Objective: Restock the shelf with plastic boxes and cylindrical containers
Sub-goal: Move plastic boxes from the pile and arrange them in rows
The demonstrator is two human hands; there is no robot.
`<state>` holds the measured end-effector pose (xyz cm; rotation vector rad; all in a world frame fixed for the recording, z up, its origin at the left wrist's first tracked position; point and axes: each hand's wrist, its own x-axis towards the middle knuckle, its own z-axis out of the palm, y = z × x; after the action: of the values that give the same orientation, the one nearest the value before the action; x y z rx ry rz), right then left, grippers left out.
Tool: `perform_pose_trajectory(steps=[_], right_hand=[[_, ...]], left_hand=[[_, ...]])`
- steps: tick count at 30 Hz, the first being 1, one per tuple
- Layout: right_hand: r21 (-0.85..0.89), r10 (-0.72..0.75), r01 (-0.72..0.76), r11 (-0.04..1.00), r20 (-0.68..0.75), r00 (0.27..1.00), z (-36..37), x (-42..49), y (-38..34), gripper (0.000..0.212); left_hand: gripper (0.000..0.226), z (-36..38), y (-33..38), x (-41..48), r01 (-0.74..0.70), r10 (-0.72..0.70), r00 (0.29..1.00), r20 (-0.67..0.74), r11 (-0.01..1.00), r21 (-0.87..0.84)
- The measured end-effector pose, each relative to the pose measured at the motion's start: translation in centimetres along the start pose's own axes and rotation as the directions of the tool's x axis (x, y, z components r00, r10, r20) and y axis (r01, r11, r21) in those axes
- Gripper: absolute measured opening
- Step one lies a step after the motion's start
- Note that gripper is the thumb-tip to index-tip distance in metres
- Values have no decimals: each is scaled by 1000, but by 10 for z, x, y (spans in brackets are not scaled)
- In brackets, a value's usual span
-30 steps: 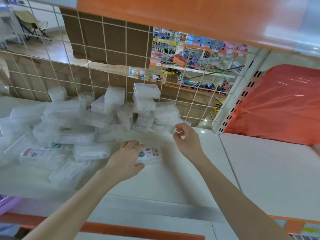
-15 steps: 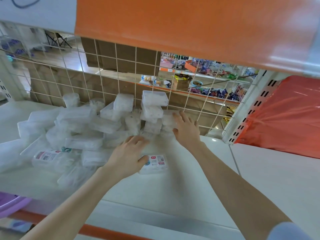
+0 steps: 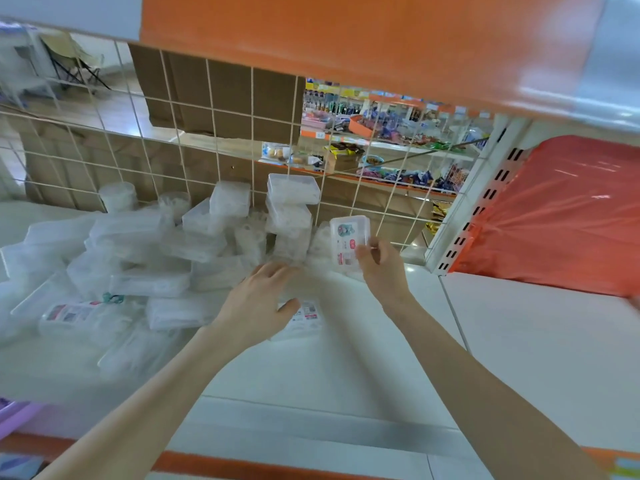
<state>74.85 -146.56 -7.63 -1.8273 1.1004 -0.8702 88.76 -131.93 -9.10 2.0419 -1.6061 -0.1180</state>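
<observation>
A loose heap of clear plastic boxes [image 3: 149, 244] covers the left and middle of the white shelf [image 3: 346, 358]. Two clear cylindrical containers [image 3: 117, 197] stand at the back by the wire grid. My right hand [image 3: 381, 265] holds a small clear labelled box [image 3: 348, 242] upright at the right end of the heap, pinching its lower right side. My left hand [image 3: 258, 303] hovers with relaxed fingers over another labelled box [image 3: 304, 318] lying flat on the shelf; whether it touches that box is unclear.
A white wire grid [image 3: 214, 147] backs the shelf. An orange shelf edge [image 3: 346, 39] hangs overhead. A red plastic bag [image 3: 561, 216] fills the bay to the right, past a white slotted upright [image 3: 474, 206]. A purple bin [image 3: 14, 415] shows at lower left.
My right hand went from lying on the stacked boxes to holding a labelled box up on end. My left hand has stayed over the flat labelled box.
</observation>
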Motion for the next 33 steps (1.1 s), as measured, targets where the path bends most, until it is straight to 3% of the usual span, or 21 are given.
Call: perform_pose_trajectory(steps=[3, 6, 12, 16, 20, 21, 23, 25, 27, 30, 33], right_hand=[[256, 217, -236, 938, 99, 971, -1, -16, -2, 10], [400, 280, -357, 844, 239, 930, -4, -33, -3, 11], [269, 257, -342, 901, 306, 917, -8, -49, -2, 23], [182, 188, -294, 938, 444, 876, -11, -56, -6, 27], [63, 142, -195, 979, 473, 869, -7, -61, -7, 20], [22, 108, -136, 991, 480, 870, -6, -63, -7, 18], [-113, 9, 60, 992, 526, 850, -7, -68, -5, 42], [-264, -96, 305, 915, 592, 800, -7, -72, 0, 70], [-341, -166, 436, 833, 598, 784, -5, -77, 7, 76], [-431, -179, 435, 790, 517, 837, -9, -83, 20, 66], [-484, -112, 299, 822, 377, 919, -22, -91, 36, 59]], left_hand=[[48, 3, 7, -2, -3, 1, 1000, -27, 997, -73], [53, 7, 15, -3, -5, 0, 999, -40, 990, -140], [77, 8, 16, -7, -31, 23, 999, -49, 984, -173], [84, 3, 10, -12, -68, 78, 996, 47, 980, -187], [81, 0, 3, -16, -68, 87, 985, 152, 990, -127], [81, 1, 2, -18, -57, 73, 986, 149, 992, -110], [78, 3, 0, -23, -25, 36, 993, 113, 994, -103], [76, 7, 0, -27, -9, 18, 997, 79, 994, -111], [76, 14, 1, -29, -14, 24, 996, 81, 993, -121], [78, 25, 1, -30, -13, 25, 993, 112, 994, -106], [76, 35, -5, -30, 51, -49, 990, 131, 999, -8]])
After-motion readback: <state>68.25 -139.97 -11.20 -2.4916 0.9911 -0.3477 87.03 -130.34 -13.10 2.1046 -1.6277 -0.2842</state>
